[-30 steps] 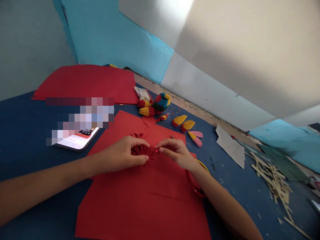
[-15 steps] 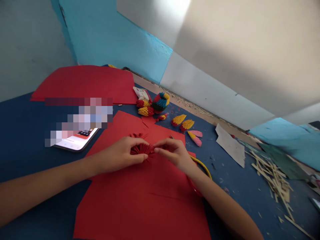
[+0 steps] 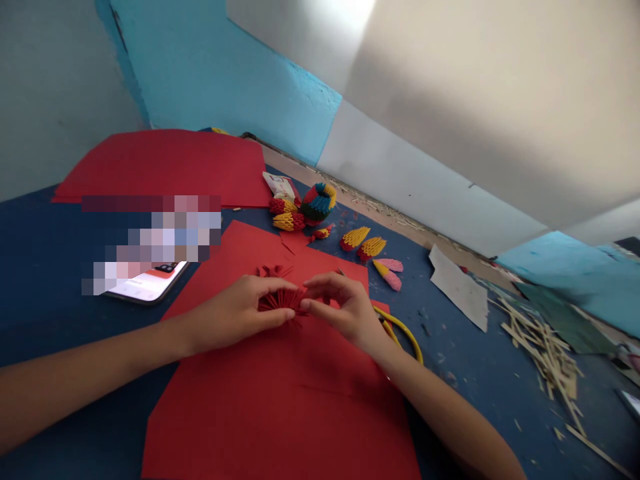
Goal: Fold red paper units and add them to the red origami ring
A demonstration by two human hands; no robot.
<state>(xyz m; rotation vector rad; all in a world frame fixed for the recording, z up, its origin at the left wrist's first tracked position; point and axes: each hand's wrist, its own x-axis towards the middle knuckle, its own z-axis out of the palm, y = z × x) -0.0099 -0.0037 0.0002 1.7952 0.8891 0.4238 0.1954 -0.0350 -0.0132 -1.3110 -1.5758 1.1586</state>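
Observation:
Between my two hands sits a round red cluster of folded paper pieces (image 3: 278, 300), its points fanning outward. My left hand (image 3: 245, 308) grips it from the left, thumb along the near side and fingers over the far side. At its right edge, my right hand (image 3: 337, 307) holds the same cluster with thumb and fingertips. The cluster is over red paper sheets (image 3: 280, 400), with several loose folded red pieces (image 3: 273, 270) just behind it. Yellow-handled scissors (image 3: 407, 333) lie partly under my right forearm.
A lit phone (image 3: 145, 287) lies on the blue table (image 3: 55, 267) at left. Red sheets (image 3: 170, 167) lie behind it. Folded-paper models (image 3: 320, 203) and yellow-red pieces (image 3: 355, 239) stand at the back. Grey paper (image 3: 460, 287) and thin strips (image 3: 545, 353) lie to the right.
My right hand's fingers have shifted slightly left, closer against the cluster's right edge. My left hand keeps its grip. The whole view has moved a little.

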